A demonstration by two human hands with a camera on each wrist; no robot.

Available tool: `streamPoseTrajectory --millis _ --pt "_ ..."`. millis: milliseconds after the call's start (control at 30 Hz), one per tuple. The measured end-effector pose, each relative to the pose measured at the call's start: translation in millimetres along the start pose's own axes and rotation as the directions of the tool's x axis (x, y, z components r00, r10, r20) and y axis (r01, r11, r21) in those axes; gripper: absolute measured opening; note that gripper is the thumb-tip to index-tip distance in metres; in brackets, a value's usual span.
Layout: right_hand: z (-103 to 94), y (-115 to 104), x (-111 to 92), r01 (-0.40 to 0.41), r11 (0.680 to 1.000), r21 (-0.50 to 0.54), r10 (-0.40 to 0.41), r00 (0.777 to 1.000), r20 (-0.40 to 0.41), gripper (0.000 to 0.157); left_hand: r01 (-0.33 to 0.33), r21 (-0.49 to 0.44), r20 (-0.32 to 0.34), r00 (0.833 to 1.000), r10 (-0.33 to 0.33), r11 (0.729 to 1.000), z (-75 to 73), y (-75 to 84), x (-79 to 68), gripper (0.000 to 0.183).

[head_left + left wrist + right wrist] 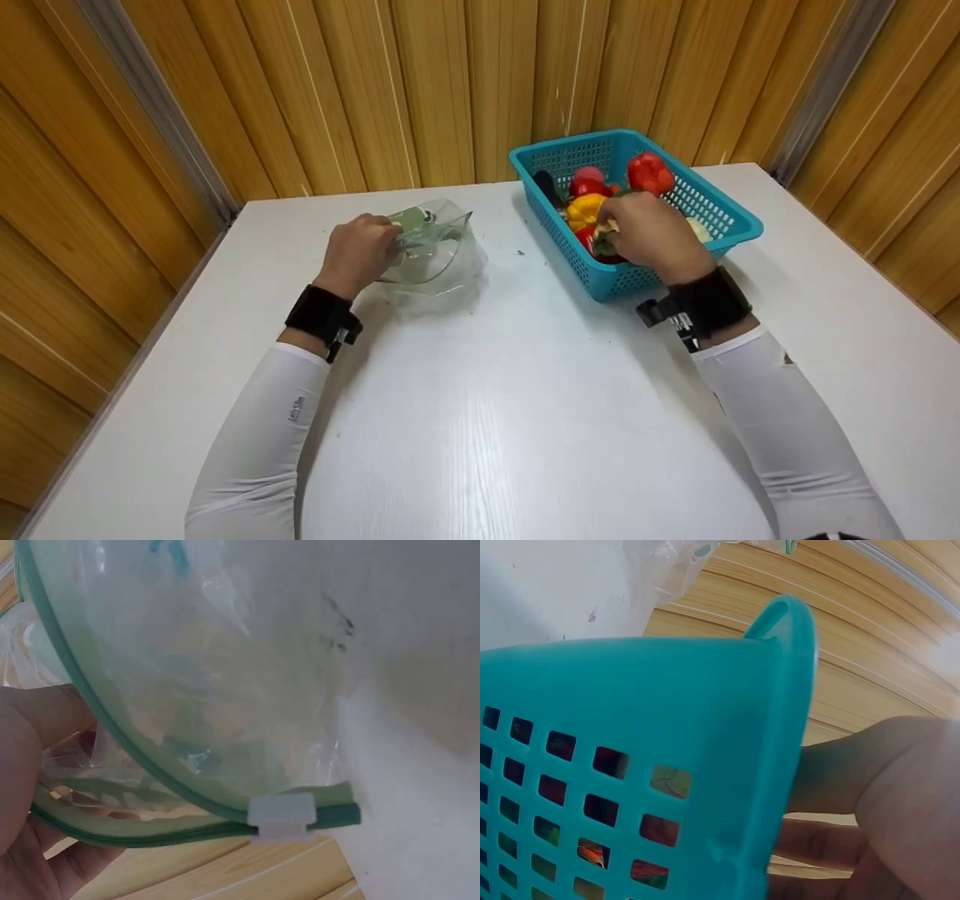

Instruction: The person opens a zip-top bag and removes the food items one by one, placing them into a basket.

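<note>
A clear slider zip bag (431, 255) with a green zip edge lies on the white table at the left. My left hand (361, 251) grips its edge; in the left wrist view the thumb is at the bag's mouth, which gapes, and a white slider (282, 816) sits near one end of the green zip. My right hand (651, 231) reaches over the near rim into a turquoise basket (626, 281) of vegetables. Its fingers are down by a red vegetable with a green top (602, 244). The basket wall hides the fingertips in the right wrist view, so their hold cannot be seen.
Also in the basket are a red pepper (651, 174), a yellow pepper (585, 211), a dark long vegetable (550, 187) and a pale piece (699, 229). The white table (465, 390) meets a wood-look panel wall (435, 90) at the back.
</note>
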State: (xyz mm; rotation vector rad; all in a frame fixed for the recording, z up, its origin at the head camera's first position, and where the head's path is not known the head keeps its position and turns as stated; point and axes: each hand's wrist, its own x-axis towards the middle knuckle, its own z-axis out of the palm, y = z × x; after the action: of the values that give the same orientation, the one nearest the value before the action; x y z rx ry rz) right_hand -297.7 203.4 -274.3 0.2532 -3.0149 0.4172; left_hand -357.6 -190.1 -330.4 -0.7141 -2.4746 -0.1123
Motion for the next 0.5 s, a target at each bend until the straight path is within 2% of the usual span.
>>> streamPoseTrajectory --millis 100,200,300,333,400,467,500 --pt "-1.0 -0.5 2.4 0.001 1.0 0.001 -0.001 1.0 -0.001 0.042 0.032 0.051 -0.096 0.995 -0.027 0.998 2.4 -10.0 -0.9 0.01" --pt "-1.0 0.1 3.5 0.003 1.0 -0.003 -0.003 1.0 -0.001 0.043 0.062 0.069 -0.187 0.981 -0.048 0.996 4.7 -14.1 -2.3 0.012" --pt "0.9 1.5 1.6 0.006 1.0 -0.008 -0.006 1.0 0.002 0.043 0.043 0.032 -0.214 0.976 -0.035 0.999 6.1 -10.8 -3.2 0.016" --pt "1.4 1.9 0.5 0.012 1.0 -0.013 -0.012 1.0 0.004 0.043 0.025 0.013 -0.199 0.98 -0.022 1.0 5.4 -8.6 -3.2 0.015" --pt "1.6 3.6 -2.6 0.026 1.0 -0.009 -0.026 1.0 0.003 0.042 -0.006 -0.047 -0.11 0.994 0.001 0.999 -0.6 -3.0 -2.8 0.012" --pt "-1.3 5.5 -7.5 0.039 0.999 0.013 -0.039 0.999 -0.013 0.043 -0.001 -0.128 0.036 0.999 0.006 0.992 -15.1 1.7 -3.3 0.026" --pt "-4.3 6.9 -10.6 0.05 0.998 0.032 -0.049 0.998 -0.034 0.043 0.016 -0.174 0.107 0.994 0.003 0.985 -25.6 4.0 -3.8 0.038"
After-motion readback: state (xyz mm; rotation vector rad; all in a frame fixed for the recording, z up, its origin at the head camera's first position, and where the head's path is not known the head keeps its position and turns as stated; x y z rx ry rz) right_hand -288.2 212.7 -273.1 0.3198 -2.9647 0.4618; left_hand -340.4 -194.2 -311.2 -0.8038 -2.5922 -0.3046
